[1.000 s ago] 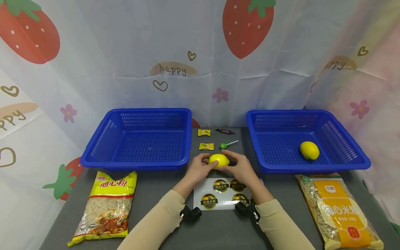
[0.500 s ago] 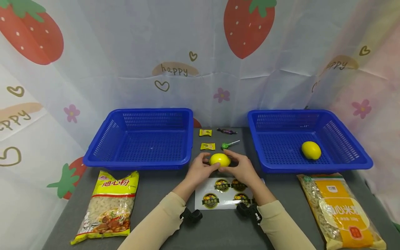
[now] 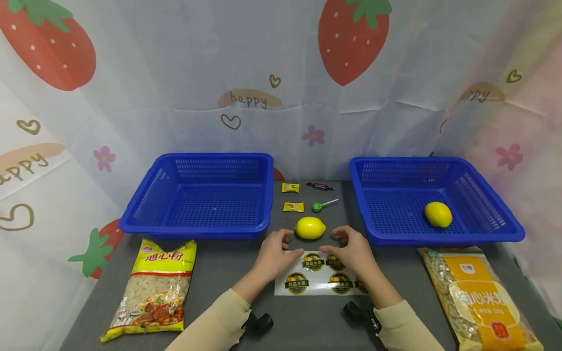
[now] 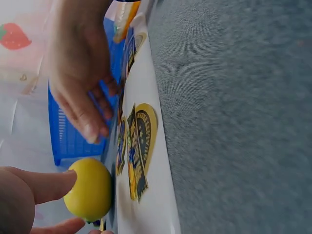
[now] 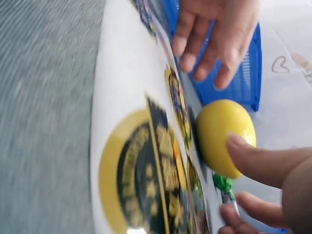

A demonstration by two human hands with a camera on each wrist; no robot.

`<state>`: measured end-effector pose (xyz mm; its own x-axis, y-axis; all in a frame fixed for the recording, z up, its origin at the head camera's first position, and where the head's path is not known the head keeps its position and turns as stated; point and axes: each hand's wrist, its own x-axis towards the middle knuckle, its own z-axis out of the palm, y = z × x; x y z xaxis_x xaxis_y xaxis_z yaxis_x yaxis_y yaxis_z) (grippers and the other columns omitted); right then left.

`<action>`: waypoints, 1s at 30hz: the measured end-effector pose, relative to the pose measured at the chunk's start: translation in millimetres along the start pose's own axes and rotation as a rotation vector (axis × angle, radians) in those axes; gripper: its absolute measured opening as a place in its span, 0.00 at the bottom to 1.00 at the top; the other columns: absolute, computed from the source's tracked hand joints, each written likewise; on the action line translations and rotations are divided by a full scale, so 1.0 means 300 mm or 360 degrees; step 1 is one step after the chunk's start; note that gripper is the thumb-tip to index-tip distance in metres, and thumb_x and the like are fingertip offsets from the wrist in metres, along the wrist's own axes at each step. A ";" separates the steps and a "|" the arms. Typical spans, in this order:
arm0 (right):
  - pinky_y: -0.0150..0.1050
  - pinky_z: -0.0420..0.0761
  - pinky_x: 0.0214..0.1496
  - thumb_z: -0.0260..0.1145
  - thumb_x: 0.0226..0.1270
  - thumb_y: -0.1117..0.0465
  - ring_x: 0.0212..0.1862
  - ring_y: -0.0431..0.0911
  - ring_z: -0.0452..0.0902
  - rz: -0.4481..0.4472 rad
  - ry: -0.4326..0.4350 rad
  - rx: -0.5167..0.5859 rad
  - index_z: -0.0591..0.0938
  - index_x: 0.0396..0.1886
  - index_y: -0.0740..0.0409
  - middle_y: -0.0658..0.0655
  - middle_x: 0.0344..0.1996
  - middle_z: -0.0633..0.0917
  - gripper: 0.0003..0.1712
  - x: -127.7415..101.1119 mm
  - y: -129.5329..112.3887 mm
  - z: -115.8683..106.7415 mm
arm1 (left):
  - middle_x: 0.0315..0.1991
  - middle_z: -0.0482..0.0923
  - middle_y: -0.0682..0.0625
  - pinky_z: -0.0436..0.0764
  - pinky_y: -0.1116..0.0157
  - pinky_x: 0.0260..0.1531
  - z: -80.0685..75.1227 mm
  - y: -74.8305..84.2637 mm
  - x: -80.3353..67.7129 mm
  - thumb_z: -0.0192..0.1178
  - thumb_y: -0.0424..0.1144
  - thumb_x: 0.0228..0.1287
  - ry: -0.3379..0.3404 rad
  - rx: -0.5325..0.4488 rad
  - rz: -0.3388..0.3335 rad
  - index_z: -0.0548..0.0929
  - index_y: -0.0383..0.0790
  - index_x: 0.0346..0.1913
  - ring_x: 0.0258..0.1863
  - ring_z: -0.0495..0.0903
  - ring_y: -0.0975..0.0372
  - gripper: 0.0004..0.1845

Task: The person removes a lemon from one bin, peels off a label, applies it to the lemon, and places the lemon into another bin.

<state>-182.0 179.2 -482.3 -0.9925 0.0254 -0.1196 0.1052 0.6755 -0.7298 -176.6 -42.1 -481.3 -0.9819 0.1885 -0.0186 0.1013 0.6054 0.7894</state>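
A yellow lemon [image 3: 310, 228] lies on the grey table between the two hands, behind a white sticker sheet [image 3: 313, 288]. To its left the left hand [image 3: 275, 254] has loosely bent fingers, apart from the fruit in the head view. On the other side, the right hand [image 3: 353, 251] is likewise relaxed, its thumb over the sheet's back edge. Neither hand holds anything. Round black-and-gold labels [image 4: 141, 146] are printed on the sheet. Both wrist views show the lemon [image 5: 225, 139] beyond the near thumb.
Behind the lemon lie two yellow-wrapped candies [image 3: 293, 207], a green lollipop [image 3: 318, 207] and a dark-wrapped candy [image 3: 320, 186]. Blue baskets stand left [image 3: 195, 230] and right [image 3: 443, 237]; the right one holds another lemon [image 3: 438, 214]. Pasta bags lie front left [image 3: 153, 287] and front right [image 3: 483, 297].
Both hands have let go of the lemon and drawn apart, back toward the person. The lemon stays on the table. The head view has shifted slightly.
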 end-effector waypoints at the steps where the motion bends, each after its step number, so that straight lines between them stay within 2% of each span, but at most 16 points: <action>1: 0.55 0.77 0.59 0.80 0.56 0.48 0.56 0.56 0.77 -0.0008 -0.0029 -0.0057 0.82 0.57 0.57 0.60 0.54 0.83 0.32 -0.004 0.005 -0.001 | 0.50 0.79 0.42 0.80 0.54 0.50 -0.003 -0.002 -0.006 0.71 0.43 0.62 -0.0002 0.0012 0.0009 0.79 0.35 0.61 0.47 0.79 0.53 0.26; 5: 0.61 0.73 0.60 0.81 0.51 0.43 0.55 0.55 0.76 -0.0096 -0.0123 -0.0287 0.88 0.44 0.48 0.55 0.50 0.83 0.24 -0.016 0.014 0.001 | 0.48 0.80 0.43 0.79 0.56 0.47 -0.014 -0.021 -0.029 0.72 0.39 0.61 0.0021 0.0098 0.0055 0.84 0.37 0.55 0.44 0.78 0.55 0.20; 9: 0.71 0.63 0.62 0.83 0.46 0.42 0.51 0.53 0.74 -0.0127 -0.0147 -0.0420 0.84 0.31 0.45 0.50 0.41 0.82 0.20 -0.021 0.010 0.006 | 0.48 0.79 0.44 0.77 0.57 0.45 -0.017 -0.035 -0.056 0.70 0.33 0.61 0.0041 0.0161 0.0085 0.86 0.42 0.52 0.44 0.77 0.56 0.15; 10: 0.69 0.64 0.61 0.84 0.46 0.43 0.48 0.52 0.74 -0.0137 -0.0150 -0.0421 0.82 0.29 0.45 0.50 0.39 0.82 0.20 -0.021 0.010 0.005 | 0.49 0.79 0.44 0.77 0.58 0.45 -0.018 -0.037 -0.062 0.69 0.32 0.62 0.0044 0.0172 0.0092 0.86 0.43 0.51 0.43 0.76 0.56 0.15; 12: 0.61 0.70 0.56 0.84 0.48 0.47 0.42 0.49 0.73 -0.0159 -0.0170 -0.0357 0.80 0.28 0.48 0.49 0.34 0.81 0.20 -0.020 0.009 -0.002 | 0.49 0.78 0.44 0.76 0.58 0.45 -0.020 -0.037 -0.077 0.69 0.31 0.62 0.0048 0.0177 0.0107 0.86 0.45 0.52 0.43 0.76 0.56 0.15; 14: 0.50 0.74 0.47 0.83 0.50 0.50 0.36 0.46 0.73 -0.0209 -0.0208 -0.0224 0.79 0.29 0.50 0.48 0.30 0.81 0.20 -0.018 0.010 -0.014 | 0.51 0.76 0.44 0.77 0.57 0.45 -0.026 -0.038 -0.090 0.69 0.31 0.61 0.0060 0.0144 0.0129 0.87 0.47 0.54 0.44 0.76 0.56 0.18; 16: 0.40 0.72 0.36 0.82 0.53 0.52 0.30 0.43 0.71 -0.0266 -0.0259 -0.0073 0.78 0.31 0.52 0.47 0.24 0.80 0.19 -0.016 0.017 -0.027 | 0.54 0.75 0.42 0.78 0.56 0.46 -0.033 -0.039 -0.103 0.71 0.32 0.59 0.0077 0.0092 0.0142 0.86 0.49 0.57 0.45 0.78 0.55 0.21; 17: 0.38 0.70 0.34 0.81 0.54 0.53 0.28 0.43 0.70 -0.0289 -0.0289 -0.0002 0.78 0.33 0.53 0.47 0.22 0.80 0.19 -0.014 0.021 -0.032 | 0.56 0.74 0.41 0.78 0.55 0.47 -0.037 -0.041 -0.108 0.72 0.34 0.58 0.0083 0.0065 0.0135 0.86 0.50 0.58 0.46 0.79 0.54 0.23; 20: 0.36 0.70 0.31 0.80 0.56 0.52 0.25 0.41 0.68 -0.0319 -0.0374 0.0160 0.78 0.36 0.53 0.47 0.19 0.80 0.19 -0.007 0.037 -0.043 | 0.62 0.70 0.38 0.81 0.55 0.48 -0.046 -0.050 -0.122 0.75 0.35 0.55 0.0107 -0.0036 0.0095 0.85 0.52 0.60 0.47 0.82 0.54 0.27; 22: 0.36 0.70 0.30 0.79 0.57 0.51 0.25 0.41 0.69 -0.0332 -0.0410 0.0223 0.78 0.38 0.54 0.48 0.20 0.81 0.20 -0.002 0.046 -0.048 | 0.63 0.70 0.37 0.83 0.58 0.46 -0.051 -0.056 -0.127 0.77 0.34 0.53 0.0103 -0.0112 0.0069 0.87 0.51 0.58 0.45 0.84 0.55 0.27; 26: 0.36 0.71 0.30 0.79 0.57 0.50 0.25 0.41 0.69 -0.0345 -0.0423 0.0275 0.79 0.39 0.54 0.48 0.20 0.80 0.20 0.006 0.052 -0.056 | 0.53 0.79 0.42 0.83 0.67 0.36 -0.056 -0.070 -0.130 0.78 0.30 0.49 0.0051 -0.0225 0.0072 0.90 0.48 0.48 0.37 0.83 0.60 0.21; 30: 0.35 0.71 0.31 0.80 0.56 0.49 0.25 0.41 0.69 -0.0353 -0.0412 0.0267 0.80 0.39 0.53 0.48 0.19 0.80 0.21 0.012 0.049 -0.056 | 0.40 0.83 0.47 0.78 0.71 0.30 -0.057 -0.076 -0.127 0.79 0.31 0.46 -0.0001 -0.0198 0.0073 0.90 0.46 0.44 0.32 0.78 0.64 0.19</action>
<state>-185.1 201.7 -482.2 -0.9460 -0.3094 -0.0965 -0.0806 0.5132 -0.8545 -144.2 -76.2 -488.2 -0.9766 0.2142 0.0193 0.1257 0.4955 0.8594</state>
